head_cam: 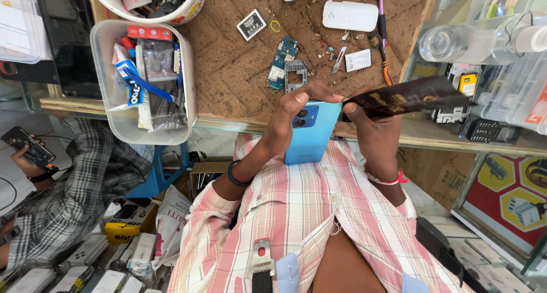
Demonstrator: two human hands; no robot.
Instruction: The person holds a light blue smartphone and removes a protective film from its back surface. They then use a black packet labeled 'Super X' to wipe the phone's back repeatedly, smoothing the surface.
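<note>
The left hand [299, 108] wraps its fingers over the top edge of a blue phone [310, 132], back side up, gripping it tight. At 3 o'clock from it, the right hand [370, 122] pinches a dark flat card [410, 96] whose corner touches the phone's upper right edge. Both hover over the near rim of the brown worktop [228, 70]. At 12 o'clock lie a circuit board [281, 63] and a metal frame [296, 74]; at 9 o'clock sits a clear plastic tub [108, 82] of tools.
</note>
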